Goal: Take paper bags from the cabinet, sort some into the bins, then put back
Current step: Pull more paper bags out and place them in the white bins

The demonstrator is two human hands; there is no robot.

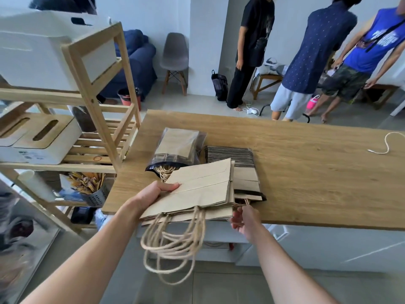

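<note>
A stack of flat brown paper bags point(201, 187) lies at the near edge of the wooden table point(306, 172), its twine handles point(175, 242) hanging over the edge. My left hand point(157, 191) grips the stack's left side, thumb on top. My right hand point(243, 220) pinches a twine handle at the stack's right corner. Under the stack lies a black-and-white striped bag point(230, 154). Behind it a packet of brown bags in clear plastic point(177, 145) rests on the table.
A wooden shelf rack point(98, 102) stands at the left with white bins point(39, 47) and lidded boxes point(41, 139). A white cable point(388, 143) lies at the table's right. Three people stand beyond the table. A grey chair point(175, 55) stands by the wall.
</note>
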